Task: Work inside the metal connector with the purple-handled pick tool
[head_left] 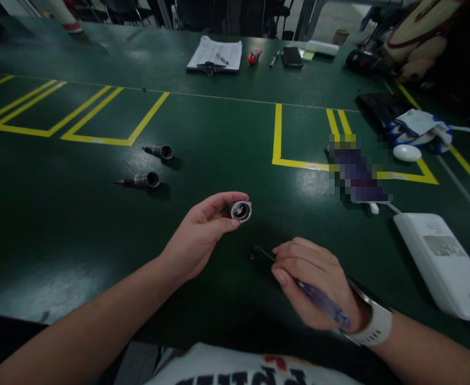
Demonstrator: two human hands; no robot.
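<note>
My left hand [197,232] pinches a short metal cylinder [241,212] between thumb and fingers, its open end turned towards me. In my right hand [309,278] is a screwdriver with a translucent purple handle [325,305], held like a pen. Its thin shaft [266,253] slants down to the left, the tip at or near two tiny dark pieces [253,256]; whether it touches them I cannot tell. Further left on the green table lie two metal parts [150,180] [164,152], each a hollow cup with a narrow pointed stem.
Right of my hands are a white box-like device [439,262], a blurred-out phone [359,174] with a cable, a white oval object [407,153] and gloves [419,128]. A clipboard [216,53], a red item [254,56] and a black wallet-like object [292,56] lie at the back.
</note>
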